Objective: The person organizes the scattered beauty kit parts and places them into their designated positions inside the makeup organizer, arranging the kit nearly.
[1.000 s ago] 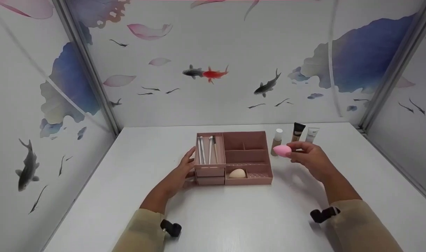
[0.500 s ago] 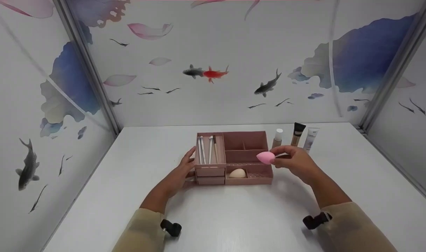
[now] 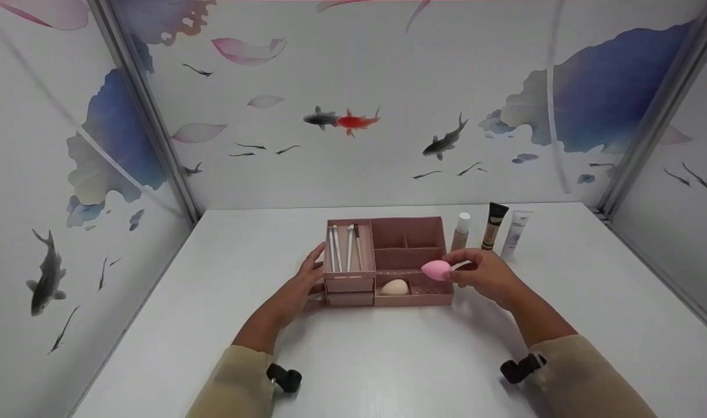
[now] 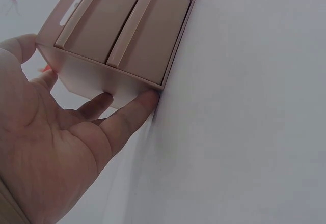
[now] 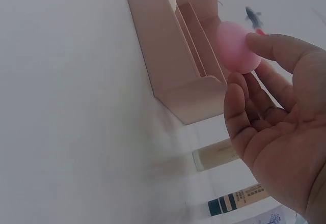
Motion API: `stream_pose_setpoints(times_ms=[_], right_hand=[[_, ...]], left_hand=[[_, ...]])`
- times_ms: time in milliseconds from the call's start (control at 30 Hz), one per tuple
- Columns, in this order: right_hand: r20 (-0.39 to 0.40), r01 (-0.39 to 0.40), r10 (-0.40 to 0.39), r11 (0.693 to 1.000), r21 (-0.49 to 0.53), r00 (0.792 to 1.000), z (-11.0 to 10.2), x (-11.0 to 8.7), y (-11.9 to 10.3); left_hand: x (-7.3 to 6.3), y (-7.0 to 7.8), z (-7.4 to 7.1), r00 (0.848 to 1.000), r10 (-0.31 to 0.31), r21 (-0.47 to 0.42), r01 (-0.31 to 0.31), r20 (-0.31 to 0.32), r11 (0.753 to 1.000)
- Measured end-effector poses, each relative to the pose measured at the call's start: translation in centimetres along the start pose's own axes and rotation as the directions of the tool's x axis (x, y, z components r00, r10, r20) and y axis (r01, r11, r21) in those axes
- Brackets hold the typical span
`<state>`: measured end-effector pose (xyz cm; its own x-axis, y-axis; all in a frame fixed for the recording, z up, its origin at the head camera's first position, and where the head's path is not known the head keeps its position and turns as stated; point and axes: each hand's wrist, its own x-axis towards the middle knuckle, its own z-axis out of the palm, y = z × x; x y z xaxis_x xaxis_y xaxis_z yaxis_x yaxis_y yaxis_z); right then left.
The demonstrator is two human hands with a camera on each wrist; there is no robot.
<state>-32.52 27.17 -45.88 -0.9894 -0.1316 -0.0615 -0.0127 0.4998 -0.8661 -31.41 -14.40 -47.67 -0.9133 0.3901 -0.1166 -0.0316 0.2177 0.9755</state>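
A pink makeup sponge (image 3: pixel 436 270) is pinched between the thumb and fingertips of my right hand (image 3: pixel 485 277), over the right part of the dusty-pink organizer (image 3: pixel 412 301). In the right wrist view the sponge (image 5: pixel 235 48) appears at the fingertips, beside the organizer wall (image 5: pixel 158 46). My left hand (image 3: pixel 295 285) rests its fingertips against the organizer's left side. The left wrist view shows its spread fingers (image 4: pixel 133 114) touching that side, beside two drawers (image 4: pixel 150 35). A beige sponge (image 3: pixel 395 287) sits in the front compartment, and several thin brushes (image 3: pixel 348 249) lie on the left top tray.
Right of the organizer stand a white-capped bottle (image 3: pixel 460 231), a black-topped tube (image 3: pixel 492 226) and a white tube (image 3: pixel 515 235). The white table (image 3: pixel 388 366) has patterned panels (image 3: pixel 353 168) at its back and sides.
My right hand has carried the pink sponge left and slightly down, from beside the bottle to over the organizer. The left hand stays at the organizer's side.
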Motion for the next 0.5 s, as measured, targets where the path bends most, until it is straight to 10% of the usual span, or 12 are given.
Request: stream_pose_setpoints(times_ms=[500], right_hand=[[0.020,0.000,0.002,0.998,-0.060,1.000,0.38,-0.12,0.10]], left_hand=[[-0.13,0.11,0.15,1.000,-0.005,-0.018,0.005,0.003,1.000]])
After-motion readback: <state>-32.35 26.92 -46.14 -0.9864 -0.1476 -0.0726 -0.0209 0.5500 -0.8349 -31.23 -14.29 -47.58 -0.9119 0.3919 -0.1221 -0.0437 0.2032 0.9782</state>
